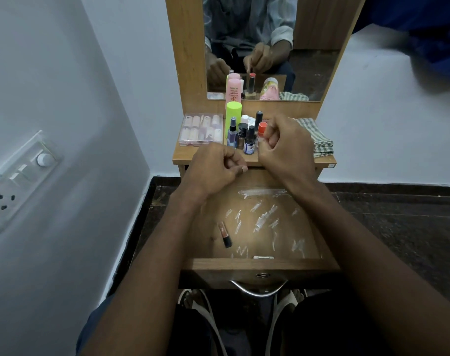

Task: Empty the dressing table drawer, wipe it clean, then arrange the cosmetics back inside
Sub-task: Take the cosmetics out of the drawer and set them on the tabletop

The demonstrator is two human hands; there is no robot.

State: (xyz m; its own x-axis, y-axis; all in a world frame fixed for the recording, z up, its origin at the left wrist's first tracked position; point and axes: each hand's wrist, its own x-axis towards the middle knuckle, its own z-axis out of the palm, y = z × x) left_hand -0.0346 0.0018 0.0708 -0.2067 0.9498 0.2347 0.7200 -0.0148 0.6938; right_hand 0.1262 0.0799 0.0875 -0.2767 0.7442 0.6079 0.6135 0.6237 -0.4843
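The wooden drawer [262, 264] stands pulled out below me, lined with crinkled clear plastic. One lip gloss tube [224, 234] with a black cap lies at its left. My right hand [285, 145] grips an orange-capped tube [262, 128] over the tabletop, next to a cluster of small bottles [244, 136]. My left hand [214, 167] hovers at the tabletop's front edge with curled fingers and holds nothing I can see. A tall green-capped bottle [233, 113] stands behind the cluster.
A clear box of false nails [200, 129] lies at the tabletop's left. At the right lies a folded checked cloth [317, 138]. The mirror [265, 47] rises behind the bottles. A wall with a switch panel [21, 176] is close on the left.
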